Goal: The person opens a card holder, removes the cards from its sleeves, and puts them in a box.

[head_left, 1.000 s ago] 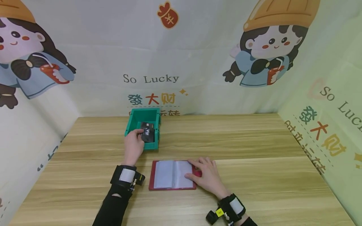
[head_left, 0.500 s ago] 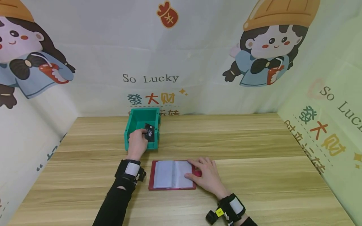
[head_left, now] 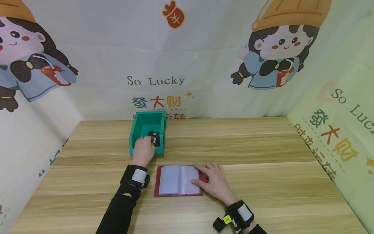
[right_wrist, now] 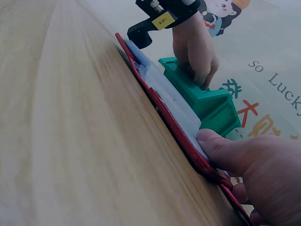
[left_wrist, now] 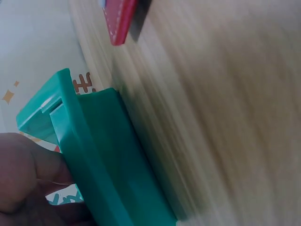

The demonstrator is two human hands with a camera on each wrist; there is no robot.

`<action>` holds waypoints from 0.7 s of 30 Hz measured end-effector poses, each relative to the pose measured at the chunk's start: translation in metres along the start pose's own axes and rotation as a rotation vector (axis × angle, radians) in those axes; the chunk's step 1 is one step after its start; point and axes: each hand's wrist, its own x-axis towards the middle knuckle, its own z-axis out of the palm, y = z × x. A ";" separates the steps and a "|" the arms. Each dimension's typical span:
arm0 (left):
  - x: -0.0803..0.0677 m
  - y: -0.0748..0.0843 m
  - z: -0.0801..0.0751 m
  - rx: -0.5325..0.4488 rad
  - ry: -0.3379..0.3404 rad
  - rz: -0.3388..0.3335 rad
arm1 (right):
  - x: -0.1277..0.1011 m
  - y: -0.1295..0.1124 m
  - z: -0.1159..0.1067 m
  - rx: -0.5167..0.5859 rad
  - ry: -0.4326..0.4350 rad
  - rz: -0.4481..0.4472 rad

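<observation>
A small open red card holder (head_left: 157,182) with clear sleeve pages lies flat on the table. My right hand (head_left: 214,183) rests at its right edge, the thumb and index finger on the right-hand page. Behind it stands a green plastic bin (head_left: 147,120). My left hand (head_left: 143,151) reaches over the bin's near side with its fingers down inside. Next to those fingers is a black card (head_left: 155,138) marked "Vip", tilted within the bin. The left fingertips are hidden, so a grip on the card cannot be made out. In the right wrist view the right thumb (right_wrist: 214,141) presses the page.
The wood-grain table (head_left: 263,182) runs back to a printed cloth backdrop (head_left: 210,65). Cloth also closes off the left and right sides. Each wrist wears a black strap (head_left: 240,216) with a small camera.
My left hand has moved right and deeper into the bin. The black card has shifted slightly right and turned beside the fingers. My right hand and the card holder have stayed put.
</observation>
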 end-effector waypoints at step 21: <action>-0.003 0.004 0.001 0.101 -0.043 0.030 | 0.000 0.001 -0.002 0.006 -0.013 0.008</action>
